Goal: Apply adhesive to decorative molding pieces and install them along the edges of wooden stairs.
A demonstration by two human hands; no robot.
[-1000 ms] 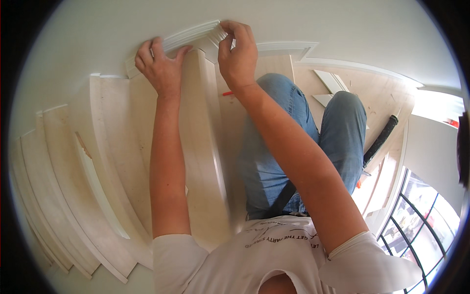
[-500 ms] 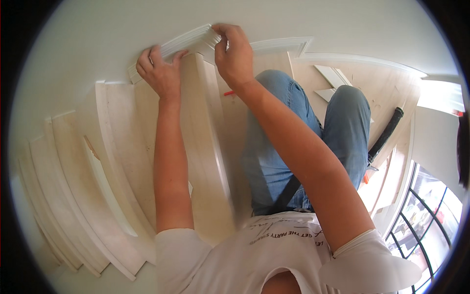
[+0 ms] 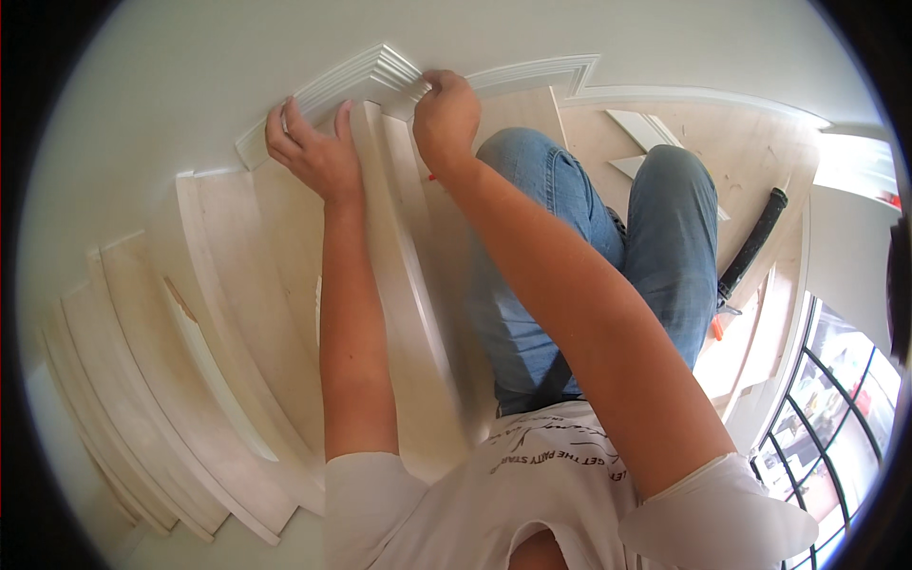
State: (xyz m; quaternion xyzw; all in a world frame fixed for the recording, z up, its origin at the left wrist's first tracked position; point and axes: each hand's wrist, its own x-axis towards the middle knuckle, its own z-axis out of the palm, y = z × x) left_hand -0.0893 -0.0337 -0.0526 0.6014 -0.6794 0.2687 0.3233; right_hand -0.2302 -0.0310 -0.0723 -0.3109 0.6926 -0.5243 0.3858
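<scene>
A white ridged skirting board [image 3: 328,92] runs along the wall at the stair steps and turns a corner near the top. My left hand [image 3: 318,157] has its fingers apart, fingertips against the board's face and thumb near its lower edge. At the short return past the corner, my right hand [image 3: 446,122] is closed, thumb and fingers pinching the board's right end. Part of that end is hidden behind the fingers. Beneath the corner lies the pale wooden edge of a step [image 3: 404,228].
Curved wooden steps [image 3: 171,351] descend on the left. Further skirting [image 3: 532,74] follows the wall to the right. Loose white trim pieces [image 3: 641,128] lie beyond my knees. A black tube-shaped handle [image 3: 755,242] rests at right, near a black-barred window [image 3: 836,418].
The skirting board has dropped closer against the wall and step, its corner now showing more plainly. My right hand moved down slightly; my left hand's fingers loosened from over the top edge.
</scene>
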